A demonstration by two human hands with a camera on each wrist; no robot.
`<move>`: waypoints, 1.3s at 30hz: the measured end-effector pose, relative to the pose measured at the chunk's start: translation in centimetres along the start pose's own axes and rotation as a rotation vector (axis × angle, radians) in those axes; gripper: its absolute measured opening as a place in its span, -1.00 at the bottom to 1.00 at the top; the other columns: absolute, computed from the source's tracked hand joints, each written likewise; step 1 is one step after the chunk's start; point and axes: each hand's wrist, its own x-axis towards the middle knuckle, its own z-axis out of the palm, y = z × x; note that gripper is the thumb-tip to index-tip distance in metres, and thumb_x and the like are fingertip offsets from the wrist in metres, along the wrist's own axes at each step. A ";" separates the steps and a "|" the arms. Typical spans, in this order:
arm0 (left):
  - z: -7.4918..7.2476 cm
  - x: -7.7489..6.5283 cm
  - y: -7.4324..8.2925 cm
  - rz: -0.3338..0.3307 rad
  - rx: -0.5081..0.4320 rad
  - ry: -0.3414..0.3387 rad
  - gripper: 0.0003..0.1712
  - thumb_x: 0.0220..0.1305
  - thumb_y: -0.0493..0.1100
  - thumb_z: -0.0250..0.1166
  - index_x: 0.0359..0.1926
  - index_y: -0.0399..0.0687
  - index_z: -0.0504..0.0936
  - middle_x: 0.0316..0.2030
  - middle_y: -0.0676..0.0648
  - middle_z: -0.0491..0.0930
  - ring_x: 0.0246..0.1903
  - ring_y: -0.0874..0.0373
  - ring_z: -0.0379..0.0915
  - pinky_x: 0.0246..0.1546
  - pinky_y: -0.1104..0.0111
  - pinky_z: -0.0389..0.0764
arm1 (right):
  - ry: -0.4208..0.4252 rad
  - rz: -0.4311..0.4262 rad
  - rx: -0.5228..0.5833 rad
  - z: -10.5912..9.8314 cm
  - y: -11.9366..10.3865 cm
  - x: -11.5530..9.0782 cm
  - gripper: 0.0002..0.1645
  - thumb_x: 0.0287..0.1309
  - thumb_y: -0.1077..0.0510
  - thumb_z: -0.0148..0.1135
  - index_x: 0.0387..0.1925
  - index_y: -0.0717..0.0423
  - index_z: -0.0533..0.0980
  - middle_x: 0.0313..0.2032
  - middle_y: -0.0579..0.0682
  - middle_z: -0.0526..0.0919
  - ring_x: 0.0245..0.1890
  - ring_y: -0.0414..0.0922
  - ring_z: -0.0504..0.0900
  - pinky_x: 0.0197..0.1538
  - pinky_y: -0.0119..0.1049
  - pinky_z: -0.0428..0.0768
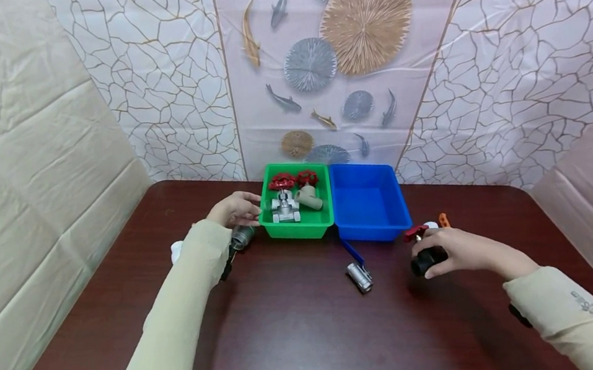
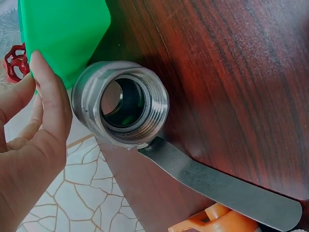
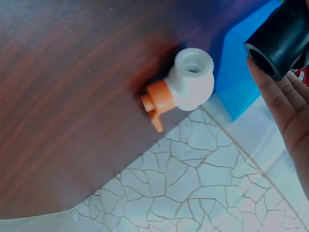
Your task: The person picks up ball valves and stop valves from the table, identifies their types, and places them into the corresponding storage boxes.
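Note:
My left hand (image 1: 238, 209) is at the left side of the green bin (image 1: 298, 230), pinching its rim between thumb and fingers. Inside that bin lie a metal gate valve (image 1: 285, 206) with a red handwheel and a beige plastic valve (image 1: 310, 197), also red-wheeled. Below the left wrist is a metal ball valve (image 2: 120, 104) with a dark lever. My right hand (image 1: 454, 250) grips a black plastic valve (image 1: 423, 262) with a red handwheel (image 1: 415, 232), just right of the blue bin (image 1: 375, 234). In the right wrist view, its black pipe end points toward the table.
A metal ball valve (image 1: 360, 277) with a blue lever lies in front of the blue bin. Beyond the right hand sits a white plastic valve (image 3: 193, 82) with an orange handle. Another orange handle (image 2: 217, 221) shows near the left wrist. A patterned cloth wall stands behind the table.

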 end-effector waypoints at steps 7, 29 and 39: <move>-0.1 -0.2 0.4 -0.014 0.011 0.016 -0.44 0.33 -0.40 0.03 0.34 -0.24 0.22 -0.11 -0.18 0.40 -0.45 0.18 0.42 0.08 0.15 0.53 | -0.011 0.026 0.025 -1.0 -0.4 1.4 -0.56 -0.09 0.01 0.46 -0.15 0.11 0.61 -0.23 -0.03 0.57 -0.27 -0.20 0.47 -0.28 -0.30 0.58; 0.4 -0.1 0.7 -0.052 0.013 0.040 -0.46 0.34 -0.39 -0.01 0.33 -0.21 0.24 -0.14 -0.16 0.38 -0.44 0.16 0.46 -0.11 0.29 0.63 | -0.021 0.019 0.021 -2.3 -0.5 6.6 -0.56 -0.04 0.02 0.43 -0.12 0.16 0.60 -0.19 0.05 0.57 -0.29 -0.16 0.44 -0.29 -0.33 0.48; 0.7 0.0 1.1 -0.072 -0.015 0.059 -0.48 0.33 -0.42 -0.01 0.32 -0.22 0.26 -0.21 -0.14 0.39 -0.49 0.18 0.43 -0.35 0.41 0.63 | -0.004 0.022 0.037 -3.3 -0.5 9.0 -0.59 -0.04 0.03 0.43 -0.14 0.13 0.61 -0.19 0.07 0.57 -0.31 -0.15 0.42 -0.29 -0.33 0.44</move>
